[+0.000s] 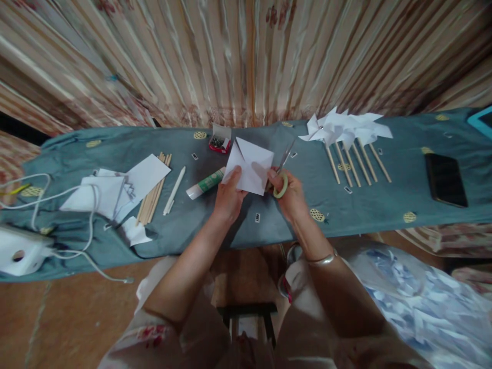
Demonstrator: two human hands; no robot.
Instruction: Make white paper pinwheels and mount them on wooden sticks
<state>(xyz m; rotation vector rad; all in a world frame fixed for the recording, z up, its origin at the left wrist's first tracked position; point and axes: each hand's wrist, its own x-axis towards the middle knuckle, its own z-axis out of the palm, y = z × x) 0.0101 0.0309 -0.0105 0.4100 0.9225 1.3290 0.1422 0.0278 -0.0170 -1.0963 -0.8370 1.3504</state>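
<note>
A white square of paper [255,161] with a slit running in from its upper left is held above the table. My left hand [229,197] grips its lower left edge, thumb on top. My right hand [290,192] is closed round the pale green handles of a pair of scissors [282,184], whose blades point up and away to the right of the paper. The right fingers also reach the paper's right edge. Beside my left hand lies a green and white glue stick [207,183]. Just behind the paper stands an open red box [220,141] of small metal pins.
Several finished paper pinwheels [346,130] on sticks lie at the right, with a black phone [446,179] beyond them. Leftward are a white pen [175,189], wooden sticks [156,192], paper sheets [96,195], and a white power strip [21,251] with cables.
</note>
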